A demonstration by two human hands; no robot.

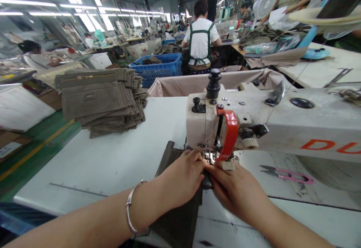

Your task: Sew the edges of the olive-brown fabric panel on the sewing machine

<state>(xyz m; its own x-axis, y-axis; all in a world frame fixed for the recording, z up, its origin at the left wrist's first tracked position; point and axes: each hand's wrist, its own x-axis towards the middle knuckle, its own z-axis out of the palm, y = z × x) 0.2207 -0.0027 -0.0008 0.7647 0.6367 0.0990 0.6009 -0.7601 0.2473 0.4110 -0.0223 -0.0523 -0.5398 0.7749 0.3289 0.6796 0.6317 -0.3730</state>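
Looking across our table (113, 158), we have bare room on the left up to its edge, with a stack of cut pieces (101, 101) well back. Rightward the sewing machine (282, 124) blocks the way, its red guard (230, 133) just above our fingertips; snips (284, 174) lie beyond. Our left hand (182, 182) and right hand (237, 191) lie loosely open, fingertips pressing the dark fabric (180, 221) beneath the guard.

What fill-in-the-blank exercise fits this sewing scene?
1. The left hand and right hand hold fabric at the machine, beside its ____ guard.
2. The bracelet is on the ____ wrist.
3. The snips have a ____ handle.
4. The stack lies ____ of the machine.
Missing: red, left, pink, left.
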